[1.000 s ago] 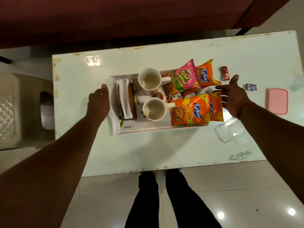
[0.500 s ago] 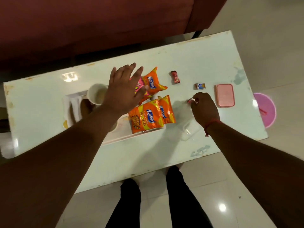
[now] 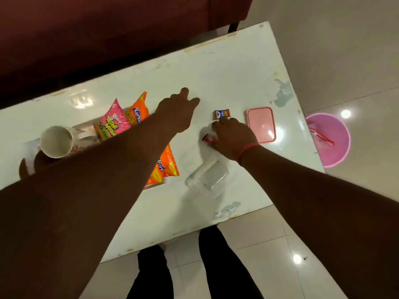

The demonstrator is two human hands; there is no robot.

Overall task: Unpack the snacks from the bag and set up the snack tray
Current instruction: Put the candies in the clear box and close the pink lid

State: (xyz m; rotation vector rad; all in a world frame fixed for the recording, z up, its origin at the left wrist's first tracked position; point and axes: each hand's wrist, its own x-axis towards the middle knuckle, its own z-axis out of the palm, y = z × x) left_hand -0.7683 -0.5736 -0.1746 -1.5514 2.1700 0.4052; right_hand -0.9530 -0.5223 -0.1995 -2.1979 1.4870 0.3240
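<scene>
The white tray (image 3: 155, 186) lies on the white table (image 3: 226, 67), mostly hidden under my left forearm. On it I see a white mug (image 3: 56, 141), a pink snack packet (image 3: 113, 124) and two orange packets (image 3: 138, 111) (image 3: 165, 167). My left hand (image 3: 177, 111) reaches past the tray with its fingers curled down onto the table; anything beneath it is hidden. To its right, my right hand (image 3: 233, 137) pinches a small red wrapped candy (image 3: 208, 138) against the table. A small blue and orange candy (image 3: 222, 113) lies just beyond its fingertips.
A clear plastic container (image 3: 210, 175) sits near the table's front edge, below my right hand. Its pink lid (image 3: 261, 124) lies to the right. A pink bin (image 3: 328, 139) stands on the floor past the table's right end. A maroon sofa (image 3: 108, 29) runs behind.
My left hand has left the tray's left edge and swung right, over the packets onto the bare table. My right hand dropped to the table and closed on the red candy. My view shifted right.
</scene>
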